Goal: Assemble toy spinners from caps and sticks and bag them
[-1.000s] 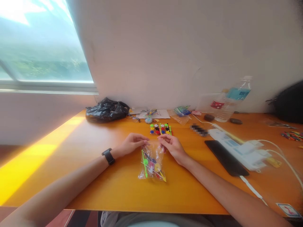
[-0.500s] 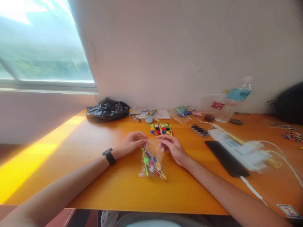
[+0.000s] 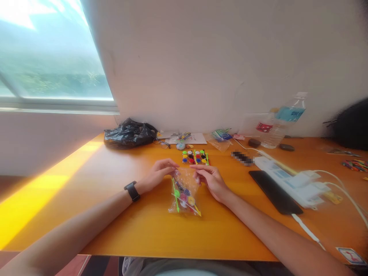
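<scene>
At the near right of the brown wooden bench (image 3: 138,230) lies a small white card with a blue border (image 3: 351,255). Farther in, at the middle, a clear plastic bag (image 3: 186,184) hangs between the two hands, with green, yellow, white and blue pieces, some arrow-shaped, inside; whether its lower end touches the bench cannot be told. The left hand (image 3: 158,174), below which a black wristwatch (image 3: 132,191) circles the wrist, holds the bag's upper left edge in narrowed fingers; the right hand (image 3: 212,181) holds the upper right edge likewise. To the right, a black phone (image 3: 274,191) lies beside a long white power strip (image 3: 276,174). Just beyond the hands sit rows of multicoloured round pieces (image 3: 191,156). At the far left rests a crumpled black plastic bag (image 3: 130,134), near thin-framed glasses (image 3: 162,143).
</scene>
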The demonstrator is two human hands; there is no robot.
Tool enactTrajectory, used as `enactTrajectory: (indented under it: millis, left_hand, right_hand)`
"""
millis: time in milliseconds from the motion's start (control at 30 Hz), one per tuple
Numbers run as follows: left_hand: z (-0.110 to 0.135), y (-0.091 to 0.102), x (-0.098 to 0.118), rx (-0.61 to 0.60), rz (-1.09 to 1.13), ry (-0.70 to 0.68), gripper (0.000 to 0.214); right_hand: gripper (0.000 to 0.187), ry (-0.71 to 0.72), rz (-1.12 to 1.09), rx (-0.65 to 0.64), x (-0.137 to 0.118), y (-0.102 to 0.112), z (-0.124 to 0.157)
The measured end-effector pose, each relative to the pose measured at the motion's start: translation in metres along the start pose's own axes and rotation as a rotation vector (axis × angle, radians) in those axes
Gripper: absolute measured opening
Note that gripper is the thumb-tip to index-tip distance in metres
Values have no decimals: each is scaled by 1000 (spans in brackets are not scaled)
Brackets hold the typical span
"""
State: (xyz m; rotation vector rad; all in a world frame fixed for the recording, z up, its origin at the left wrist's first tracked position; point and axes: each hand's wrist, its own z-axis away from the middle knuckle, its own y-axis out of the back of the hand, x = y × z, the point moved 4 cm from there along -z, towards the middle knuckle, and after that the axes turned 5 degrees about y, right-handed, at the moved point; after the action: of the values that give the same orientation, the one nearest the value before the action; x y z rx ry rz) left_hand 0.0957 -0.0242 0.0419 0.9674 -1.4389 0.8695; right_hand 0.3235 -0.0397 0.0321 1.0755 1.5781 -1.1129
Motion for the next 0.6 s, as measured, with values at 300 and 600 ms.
enactTrajectory:
  millis: [300,600]
  left_hand:
    - [3,1,6,22,-119,-44,20]
    - [-1,-3,3,68,-79,-8,40]
  right_hand:
    - [24,63,61,-12,1,-1,-1]
    - [28,72,120,-42,-6,-5,2]
